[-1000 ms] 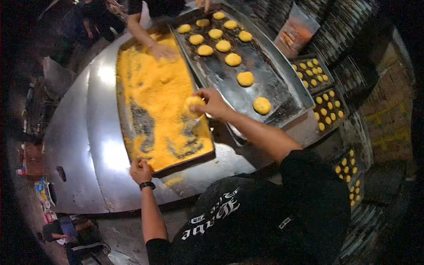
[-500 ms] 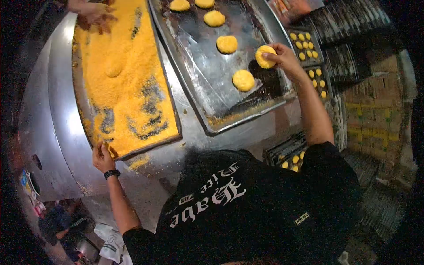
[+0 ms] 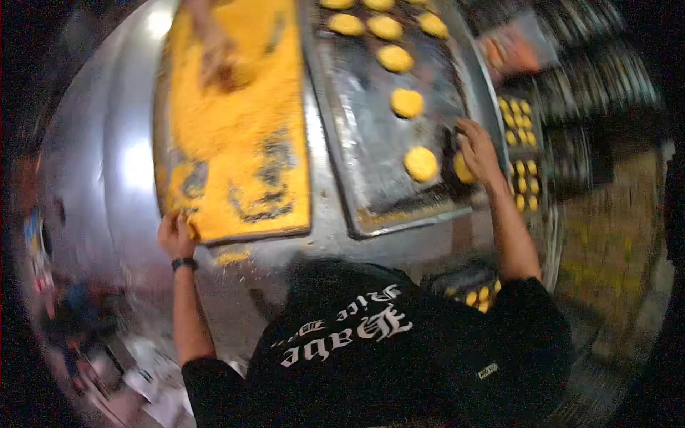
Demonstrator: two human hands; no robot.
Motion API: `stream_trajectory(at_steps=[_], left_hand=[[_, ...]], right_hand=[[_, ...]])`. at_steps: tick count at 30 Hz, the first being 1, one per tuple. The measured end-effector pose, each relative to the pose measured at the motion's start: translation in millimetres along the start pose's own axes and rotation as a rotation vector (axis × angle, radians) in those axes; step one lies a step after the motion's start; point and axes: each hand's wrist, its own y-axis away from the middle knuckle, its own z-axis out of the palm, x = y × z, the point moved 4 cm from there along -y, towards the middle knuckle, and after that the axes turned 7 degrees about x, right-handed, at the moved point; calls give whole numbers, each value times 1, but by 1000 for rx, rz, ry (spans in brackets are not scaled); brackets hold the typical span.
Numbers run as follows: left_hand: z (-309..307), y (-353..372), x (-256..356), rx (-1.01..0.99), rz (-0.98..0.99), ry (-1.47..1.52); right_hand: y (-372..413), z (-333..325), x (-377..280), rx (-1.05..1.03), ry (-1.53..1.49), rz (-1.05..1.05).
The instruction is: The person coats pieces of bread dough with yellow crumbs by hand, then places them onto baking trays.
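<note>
My left hand [image 3: 175, 237] is closed on the near left corner of a shallow tray of yellow crumbs [image 3: 235, 135]. My right hand [image 3: 479, 153] is over the right side of a dark metal baking tray [image 3: 364, 164], its fingers apart. A crumb-coated yellow dough round [image 3: 462, 170] lies on that tray, partly hidden beneath the hand. Just left of it sits another dough round [image 3: 421, 164], with several more in a line and at the far end. Another person's hand [image 3: 225, 68], blurred, is in the crumbs around a dough piece.
Both trays rest on a steel table [image 3: 107, 192]. Several smaller pans of yellow rounds [image 3: 519, 121] stand to the right, beside stacked dark pans [image 3: 592, 78]. A plastic bag [image 3: 517, 46] with orange contents lies beyond the baking tray. Spilled crumbs [image 3: 234, 255] lie near the crumb tray.
My right hand has lowered the dough round onto the baking tray and let go of it. The other person's hand has reached further into the crumbs. The whole view has shifted.
</note>
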Motion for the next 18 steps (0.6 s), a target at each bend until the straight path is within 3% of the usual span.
stream_trajectory(at_steps=[1,3,5,7,8,11,12,14,15,18], left_hand=[[-12,8,-4,29,-9,-33],[-8,29,-5,85,18,-89],[7,44,21,53,66,-214],[23,48,33,75,-9,-54],[25,47,42,113,58,-100],[33,32,52,196,217,-176],[38,14,52,165,224,-105],[37,11,55,149,199,-117],[35,12,57,141,187,-123],[35,11,45,118,141,-154]], right_hand=[[-7,6,-20,152,29,-145],[15,22,-6,49,384,-118],[27,21,29,48,363,-90],[26,11,55,-88,528,-65],[22,9,64,-130,535,-38],[-3,8,63,-184,125,178],[-11,0,18,-51,-11,68],[-29,-2,-51,-8,-127,-104],[-28,-3,-104,10,-331,-139],[-36,21,-193,-2,-466,-429]])
